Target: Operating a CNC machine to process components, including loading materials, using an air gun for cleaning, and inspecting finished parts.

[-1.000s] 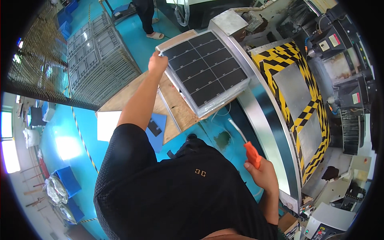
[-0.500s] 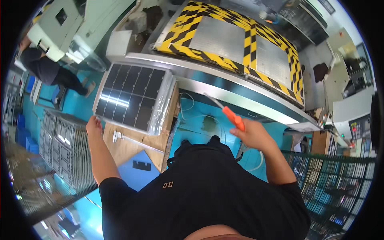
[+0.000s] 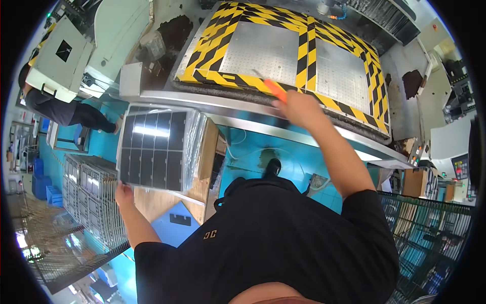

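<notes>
Head view, looking straight down over the person's black shirt. The left hand [image 3: 123, 193] rests at the near-left corner of a dark solar panel [image 3: 152, 149] that tops a stack of panels on a wooden pallet [image 3: 205, 167]; its fingers curl over the panel's edge, though how tightly they grip I cannot tell. The panel shows a grid of dark cells with a bright glare strip near its far edge, and the stack's right side looks wrapped in clear film.

The right hand [image 3: 298, 106] is raised over the near edge of a steel table [image 3: 268, 50], its fingers pressed together around an orange-handled tool [image 3: 275, 89] whose thin metal end points toward the table's far-left corner. The hand and tool are blurred, so the tool's kind is unclear. The table holds 2 perforated grey plates framed by yellow-and-black hazard stripes, with a bright metal rail along the near edge.

A blue card [image 3: 174, 223] lies on the pallet's near side, just beside the left forearm. Grey wire racks [image 3: 91, 202] stand left of the pallet on the turquoise floor. At the far left another person [image 3: 66, 111] in dark clothing bends beside a pale machine housing [image 3: 61, 55]. A green mesh fence [image 3: 430, 238] runs along the right.
</notes>
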A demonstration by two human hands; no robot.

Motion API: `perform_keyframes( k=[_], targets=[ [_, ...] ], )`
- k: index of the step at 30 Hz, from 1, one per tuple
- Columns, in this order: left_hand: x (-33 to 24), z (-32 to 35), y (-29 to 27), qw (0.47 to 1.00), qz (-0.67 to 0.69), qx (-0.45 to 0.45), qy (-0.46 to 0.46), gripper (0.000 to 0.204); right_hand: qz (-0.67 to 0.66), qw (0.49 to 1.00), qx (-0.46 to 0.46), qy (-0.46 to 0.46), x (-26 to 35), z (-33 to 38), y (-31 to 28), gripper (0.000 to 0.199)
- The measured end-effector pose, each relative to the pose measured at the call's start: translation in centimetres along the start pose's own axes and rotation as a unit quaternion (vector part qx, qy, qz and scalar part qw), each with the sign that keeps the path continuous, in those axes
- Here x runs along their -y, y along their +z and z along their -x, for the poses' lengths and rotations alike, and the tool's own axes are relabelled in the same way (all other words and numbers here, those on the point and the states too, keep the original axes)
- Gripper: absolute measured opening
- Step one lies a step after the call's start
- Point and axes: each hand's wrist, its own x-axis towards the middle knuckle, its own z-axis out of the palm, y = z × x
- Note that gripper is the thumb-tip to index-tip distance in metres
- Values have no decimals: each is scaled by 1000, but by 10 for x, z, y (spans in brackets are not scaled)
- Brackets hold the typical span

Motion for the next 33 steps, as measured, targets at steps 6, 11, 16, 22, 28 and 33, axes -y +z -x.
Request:
perform_keyframes(
  k=[6, 11, 16, 22, 28, 33],
  targets=[
    [77, 101, 85, 981, 32, -127, -144, 41, -1, 999, -5, -34, -34, -19, 5, 49],
    [93, 141, 87, 985, -73, -40, -148, 29, 16, 995, -49, -90, -120, 24, 3, 42],
    [95, 125, 87, 981, -114, -45, -152, 26, 61, 996, -61, 29, -191, 75, -21, 33],
    [99, 147, 102, 981, -125, -60, -137, 28, 86, 979, -38, 183, -275, 143, -29, 36],
    [86, 131, 85, 977, -117, 0, -177, 34, 9, 898, -29, 438, -314, 110, -41, 46],
    [91, 155, 99, 963, -176, 13, -203, 44, -22, 951, -119, 285, -328, 17, -16, 51]
  ],
)
